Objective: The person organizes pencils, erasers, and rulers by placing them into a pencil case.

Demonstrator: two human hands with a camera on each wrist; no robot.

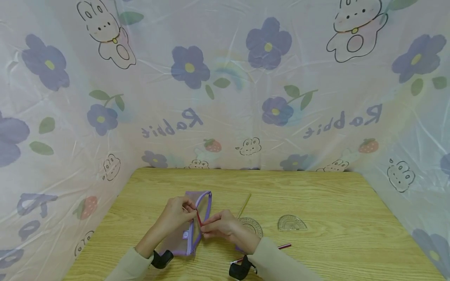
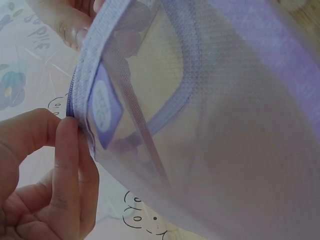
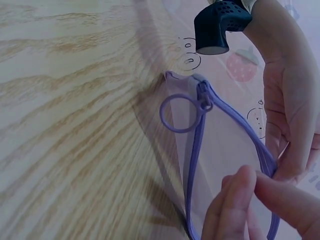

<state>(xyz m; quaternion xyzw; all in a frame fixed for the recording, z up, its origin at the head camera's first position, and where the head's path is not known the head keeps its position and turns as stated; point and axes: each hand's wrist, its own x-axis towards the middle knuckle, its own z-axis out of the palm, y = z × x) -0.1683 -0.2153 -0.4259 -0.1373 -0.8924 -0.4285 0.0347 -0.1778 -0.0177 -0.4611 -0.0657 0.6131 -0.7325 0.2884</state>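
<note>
A see-through mesh zip pouch [image 1: 177, 236] with purple trim lies at the left middle of the table, its zipped mouth spread apart. My left hand [image 1: 179, 210] pinches the rim of that mouth between thumb and fingers. At the mouth, my right hand [image 1: 221, 225] pinches a thin red pencil-like stick [image 1: 199, 219], which slants between the two hands. Through the mesh in the left wrist view, a reddish strip [image 2: 142, 132] runs down inside the pouch. A purple ring pull [image 3: 178, 114] hangs from the zip slider in the right wrist view.
Right of the pouch lie a yellow pencil [image 1: 244, 205] and a clear round protractor [image 1: 256, 225], partly behind my right hand. Farther right is a clear half-round protractor [image 1: 291, 223]. A dark red stick [image 1: 285, 246] pokes out past my right forearm. Printed curtains stand round the table.
</note>
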